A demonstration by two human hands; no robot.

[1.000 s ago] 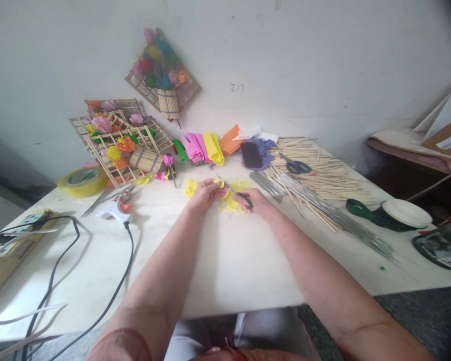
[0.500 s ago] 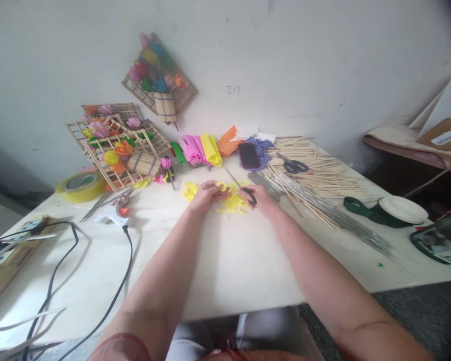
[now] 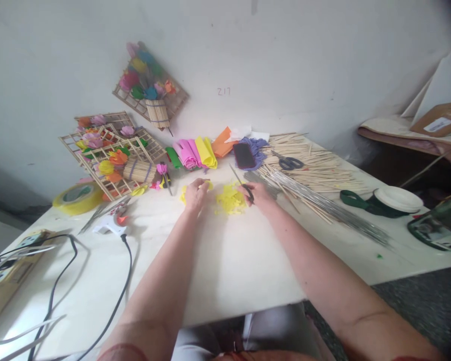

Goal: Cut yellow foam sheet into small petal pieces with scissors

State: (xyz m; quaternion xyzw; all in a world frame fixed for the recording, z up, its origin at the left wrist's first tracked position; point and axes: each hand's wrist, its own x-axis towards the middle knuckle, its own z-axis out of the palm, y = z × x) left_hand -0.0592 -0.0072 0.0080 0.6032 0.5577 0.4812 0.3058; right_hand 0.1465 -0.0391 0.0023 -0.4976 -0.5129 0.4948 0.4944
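Note:
My left hand [image 3: 195, 194] is closed around a small yellow paper piece [image 3: 209, 184] at the far middle of the white table [image 3: 229, 260]. A second yellow piece [image 3: 183, 194] lies just left of that hand. My right hand [image 3: 260, 194] grips black-handled scissors [image 3: 241, 182], blades pointing up and away to the left. Between the two hands lies a heap of yellow paper scraps [image 3: 230, 201]. The hands are apart, each beside the heap.
Rolled coloured paper sheets [image 3: 195, 152], a phone [image 3: 242, 155], another pair of scissors [image 3: 288, 162] on wooden sticks [image 3: 315, 170], metal wires [image 3: 330, 205]. Stick frames with paper flowers [image 3: 116, 155], yellow tape roll [image 3: 77, 197], glue gun [image 3: 110, 224] with cable at left. Green tape and white lid [image 3: 393, 199] at right.
My left hand has drawn to the left, away from the scissors, with a yellow piece in it. The scissors' blades have lifted off the paper. The view has shifted slightly.

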